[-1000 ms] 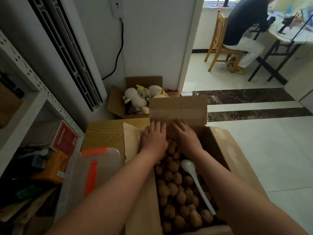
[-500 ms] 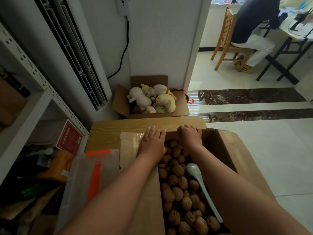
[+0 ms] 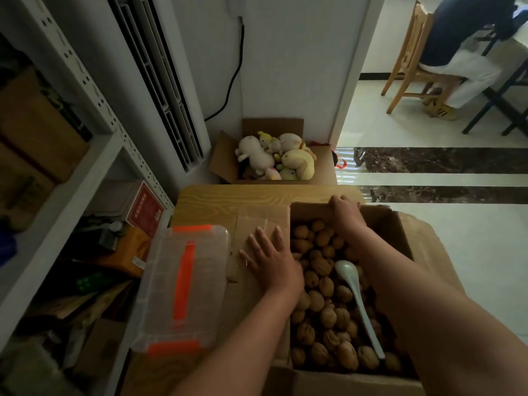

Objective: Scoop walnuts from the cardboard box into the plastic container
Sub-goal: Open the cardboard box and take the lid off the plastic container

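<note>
An open cardboard box (image 3: 397, 227) stands on a wooden table, filled with walnuts (image 3: 323, 307). A white spoon (image 3: 357, 298) lies on the walnuts, bowl end pointing away from me. My left hand (image 3: 271, 261) lies flat with fingers spread on the box's folded-out left flap (image 3: 257, 224). My right hand (image 3: 344, 211) grips the far edge of the box, fingers curled over it. The clear plastic container (image 3: 183, 290) with orange handle and clips sits lidded to the left of the box.
A wooden table (image 3: 228, 198) carries the box and container. Behind it on the floor is a cardboard box of plush toys (image 3: 274, 158). White metal shelving (image 3: 94, 155) with packages stands at left. A person on a wooden chair (image 3: 411, 58) sits far right.
The far flap of the box, upright a second ago, has been pushed down outward. My left hand moved left from the far flap onto the left flap; my right hand stays at the far edge.
</note>
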A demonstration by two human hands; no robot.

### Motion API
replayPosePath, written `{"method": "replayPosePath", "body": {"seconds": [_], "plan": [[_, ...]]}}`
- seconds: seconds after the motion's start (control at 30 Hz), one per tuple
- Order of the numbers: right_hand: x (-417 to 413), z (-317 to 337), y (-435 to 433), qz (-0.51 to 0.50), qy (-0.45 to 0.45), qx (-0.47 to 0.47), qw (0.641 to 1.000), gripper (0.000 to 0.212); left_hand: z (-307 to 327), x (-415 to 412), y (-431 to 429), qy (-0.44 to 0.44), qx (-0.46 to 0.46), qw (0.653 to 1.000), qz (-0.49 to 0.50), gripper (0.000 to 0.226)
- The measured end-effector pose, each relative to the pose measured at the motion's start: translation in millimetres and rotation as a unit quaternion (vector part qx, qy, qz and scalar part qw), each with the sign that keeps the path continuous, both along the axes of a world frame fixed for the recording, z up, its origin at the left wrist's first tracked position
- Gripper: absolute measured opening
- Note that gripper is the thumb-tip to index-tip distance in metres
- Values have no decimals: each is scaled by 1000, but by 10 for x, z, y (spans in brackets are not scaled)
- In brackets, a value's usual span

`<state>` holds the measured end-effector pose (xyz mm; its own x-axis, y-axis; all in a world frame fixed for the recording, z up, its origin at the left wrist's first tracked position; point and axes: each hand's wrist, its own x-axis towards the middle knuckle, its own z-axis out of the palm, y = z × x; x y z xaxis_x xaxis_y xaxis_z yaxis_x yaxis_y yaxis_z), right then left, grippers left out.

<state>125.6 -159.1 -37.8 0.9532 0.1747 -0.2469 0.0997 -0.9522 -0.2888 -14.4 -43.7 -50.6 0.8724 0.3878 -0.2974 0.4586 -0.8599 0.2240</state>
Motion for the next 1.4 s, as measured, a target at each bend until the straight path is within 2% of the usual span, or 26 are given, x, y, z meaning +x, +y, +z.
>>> {"method": "replayPosePath", "body": {"seconds": [0.4,0.43,0.53,0.6,0.7,0.9,1.2,1.27,1.4], "plan": [[190,-111,-17,-3,-23,20,1000,40,-27,93,-95,36,12,999,-16,84],[209,-132,-5,-6,-30,25,999,40,-52,105,-91,34,-10,999,-12,84],[255,-163,2,-11,-45,36,998,40,-119,137,-125,22,-175,982,64,84],[248,-147,-2,-19,-44,45,998,40,-134,138,-156,8,-218,971,99,83],[168,-107,-1,-12,-51,24,998,40,-98,123,-172,1,-211,972,102,79],[10,-89,-52,39,-47,8,998,63,5,80,-139,24,-182,980,83,68],[-349,44,257,45,-33,109,992,47,63,-25,18,20,-202,976,74,68],[-496,38,369,43,-23,140,989,44,54,-11,91,15,-196,978,67,59],[-734,49,557,64,-15,179,982,38,122,8,206,-2,-146,989,35,27]]}}
